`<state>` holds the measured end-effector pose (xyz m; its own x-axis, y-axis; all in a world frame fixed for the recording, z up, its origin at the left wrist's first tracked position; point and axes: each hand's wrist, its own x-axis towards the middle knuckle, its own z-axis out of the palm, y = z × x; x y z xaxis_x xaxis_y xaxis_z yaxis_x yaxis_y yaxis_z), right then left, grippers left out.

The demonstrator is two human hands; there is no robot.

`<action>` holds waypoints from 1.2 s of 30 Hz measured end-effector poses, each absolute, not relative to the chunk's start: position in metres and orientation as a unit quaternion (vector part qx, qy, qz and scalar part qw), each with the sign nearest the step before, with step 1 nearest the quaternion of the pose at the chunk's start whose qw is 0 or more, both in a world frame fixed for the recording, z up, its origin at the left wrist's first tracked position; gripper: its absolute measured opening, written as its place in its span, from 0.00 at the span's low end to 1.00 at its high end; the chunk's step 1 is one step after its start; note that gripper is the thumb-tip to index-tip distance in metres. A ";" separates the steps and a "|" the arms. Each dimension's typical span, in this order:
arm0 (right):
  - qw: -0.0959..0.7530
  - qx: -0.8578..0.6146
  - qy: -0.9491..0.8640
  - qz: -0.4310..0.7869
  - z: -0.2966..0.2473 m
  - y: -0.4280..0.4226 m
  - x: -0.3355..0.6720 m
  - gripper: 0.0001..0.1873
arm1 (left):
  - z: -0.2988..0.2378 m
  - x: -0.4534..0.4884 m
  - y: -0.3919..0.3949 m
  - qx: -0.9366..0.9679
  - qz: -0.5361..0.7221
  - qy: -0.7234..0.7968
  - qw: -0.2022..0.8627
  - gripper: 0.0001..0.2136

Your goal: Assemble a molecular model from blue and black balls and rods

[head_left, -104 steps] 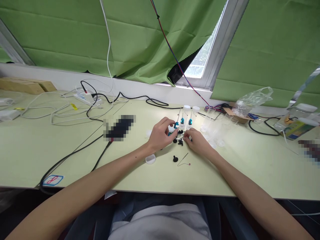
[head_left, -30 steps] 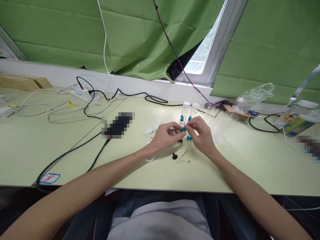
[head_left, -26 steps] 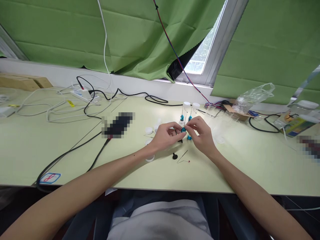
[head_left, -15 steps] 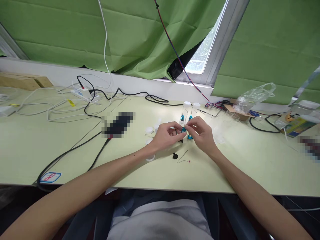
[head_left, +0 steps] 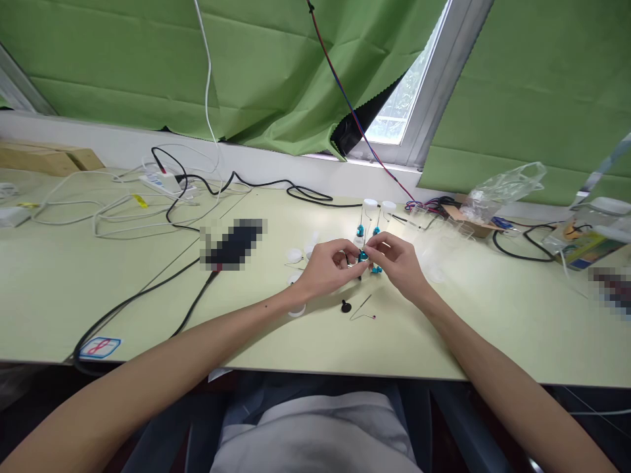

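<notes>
My left hand (head_left: 328,270) and my right hand (head_left: 398,264) meet above the pale green table (head_left: 468,328), fingertips pinched together on a small blue part (head_left: 363,255). A second small blue part (head_left: 376,269) sits just below my right fingers. Behind them stand two clear tubes with white caps (head_left: 369,217), each with a blue piece inside. A black stopper-like piece (head_left: 346,306) and a thin bent wire (head_left: 363,310) lie on the table in front of my hands.
White round lids (head_left: 294,255) lie left of my hands. Black and white cables (head_left: 167,203) and a power strip (head_left: 165,186) spread over the left. A plastic bag (head_left: 503,190) and boxes stand at the right. Green curtains hang behind.
Both hands rose from the table, my left with the blue part, and came together; over the last second they have only shifted slightly, fingers working the part.
</notes>
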<state>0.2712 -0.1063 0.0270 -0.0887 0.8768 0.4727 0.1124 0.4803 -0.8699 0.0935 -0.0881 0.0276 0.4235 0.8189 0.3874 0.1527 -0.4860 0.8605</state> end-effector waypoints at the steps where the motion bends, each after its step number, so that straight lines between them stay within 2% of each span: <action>1: 0.556 -0.381 -0.651 0.350 0.027 -0.106 0.272 0.14 | 0.027 0.094 -0.088 0.749 0.428 0.324 0.388 0.11; 12: 0.550 -0.374 -0.633 0.396 0.027 -0.103 0.274 0.17 | 0.028 0.094 -0.088 0.749 0.431 0.322 0.387 0.12; 27: 0.546 -0.375 -0.639 0.391 0.025 -0.104 0.275 0.14 | 0.027 0.094 -0.088 0.752 0.436 0.325 0.372 0.12; 36: 0.554 -0.384 -0.627 0.391 0.027 -0.104 0.273 0.17 | 0.024 0.094 -0.086 0.764 0.444 0.316 0.346 0.11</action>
<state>0.2726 -0.1040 0.0266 -0.0911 0.9144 0.3944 0.0489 0.3997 -0.9153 0.0943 -0.0859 0.0243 0.4060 0.7897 0.4598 0.1750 -0.5611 0.8091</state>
